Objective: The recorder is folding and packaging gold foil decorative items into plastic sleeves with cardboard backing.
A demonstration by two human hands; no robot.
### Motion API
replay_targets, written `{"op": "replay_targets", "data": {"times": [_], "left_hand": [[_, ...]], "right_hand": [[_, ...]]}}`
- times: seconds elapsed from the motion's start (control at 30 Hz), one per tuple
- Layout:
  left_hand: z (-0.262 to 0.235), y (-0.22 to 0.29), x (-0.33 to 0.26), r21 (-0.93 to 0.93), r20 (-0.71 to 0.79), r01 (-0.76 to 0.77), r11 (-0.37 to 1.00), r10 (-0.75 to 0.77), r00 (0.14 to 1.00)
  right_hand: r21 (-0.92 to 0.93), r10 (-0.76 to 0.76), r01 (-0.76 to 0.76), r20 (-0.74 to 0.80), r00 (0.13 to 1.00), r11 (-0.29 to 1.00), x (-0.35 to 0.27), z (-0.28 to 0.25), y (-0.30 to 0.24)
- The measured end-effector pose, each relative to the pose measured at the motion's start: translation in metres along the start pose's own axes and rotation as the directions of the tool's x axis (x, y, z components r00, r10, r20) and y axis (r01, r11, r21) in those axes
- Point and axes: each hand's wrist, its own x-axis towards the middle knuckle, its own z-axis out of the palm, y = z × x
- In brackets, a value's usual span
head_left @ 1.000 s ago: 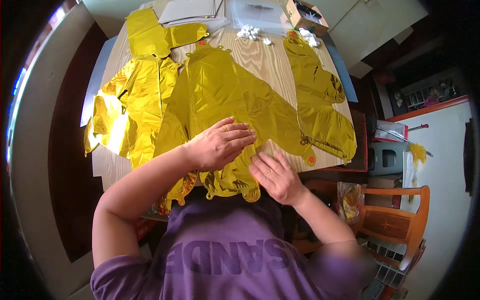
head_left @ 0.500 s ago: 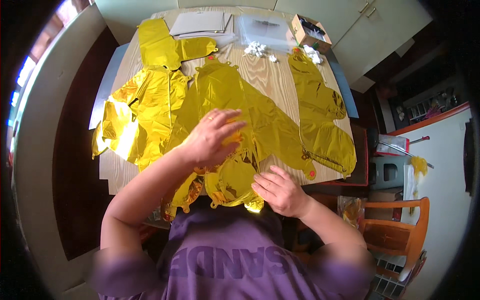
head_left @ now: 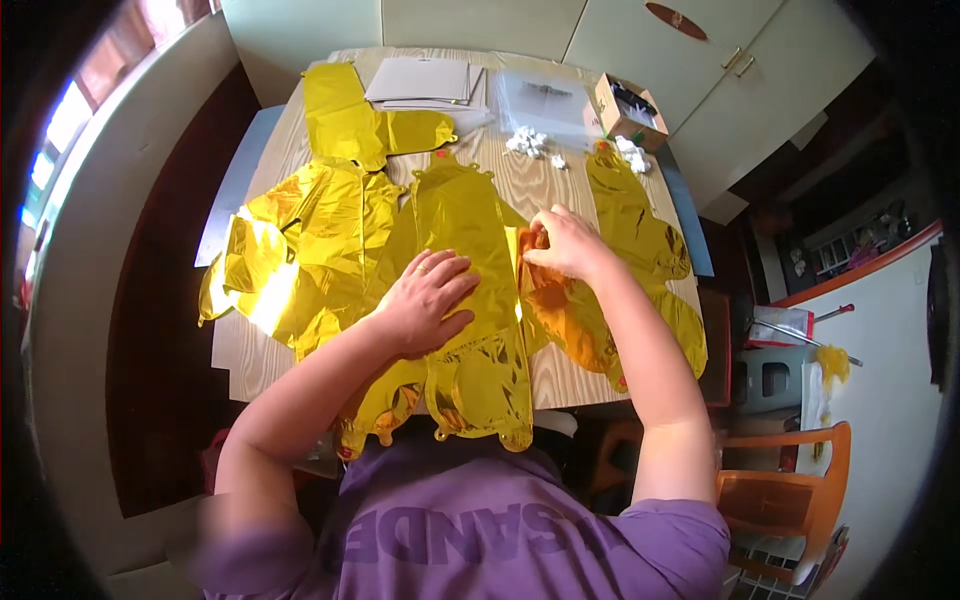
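A flat, uninflated gold foil balloon (head_left: 462, 230) with small tabs along its rim lies in front of me, its near end reaching the table's near edge. My left hand (head_left: 428, 300) rests on its middle, fingers spread and palm down. To the right, my right hand (head_left: 565, 243) pinches the balloon's right part, which is lifted and folded, glowing orange beneath the fingers. More flat gold foil balloons lie around it: a crumpled, shiny one (head_left: 335, 240) at the left, one (head_left: 340, 115) at the far left, and one (head_left: 635, 230) at the right.
The wood-grain table (head_left: 250, 360) carries a stack of grey-white boards (head_left: 420, 80), clear plastic sheets (head_left: 545, 100), white crumpled bits (head_left: 527, 141) and a small cardboard box (head_left: 632, 110) along its far side. A wooden chair (head_left: 790, 490) stands at the lower right.
My right hand has moved from the balloon's near edge up to its right part and lifted a fold of it. My left hand has lowered, now lying flat on the foil.
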Motion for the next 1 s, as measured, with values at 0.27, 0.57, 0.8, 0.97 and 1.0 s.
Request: {"op": "replay_targets", "data": {"times": [0.27,0.57,0.8,0.97,1.0], "left_hand": [[0.002,0.000,-0.001,-0.013,0.038,0.042,0.999,-0.041,0.998],[0.001,-0.003,-0.004,-0.011,0.071,0.061,0.998,-0.060,0.996],[0.001,-0.002,-0.001,-0.026,0.032,0.034,0.999,-0.033,0.999],[-0.001,-0.002,-0.003,-0.010,0.009,0.021,1.000,-0.021,1.000],[-0.002,-0.001,-0.002,-0.022,0.029,0.029,0.999,-0.029,0.999]], "right_hand": [[-0.046,0.102,-0.096,0.135,0.986,0.994,0.014,-0.008,-0.008],[0.959,-0.035,-0.021,0.032,0.999,0.283,-0.025,0.008,-0.050],[0.027,-0.334,0.353,-0.261,0.906,0.935,-0.034,0.043,-0.010],[-0.091,-0.401,0.391,-0.154,0.903,0.916,-0.034,0.049,-0.014],[-0.095,-0.397,0.388,-0.127,0.909,0.917,-0.033,0.050,-0.012]]}}
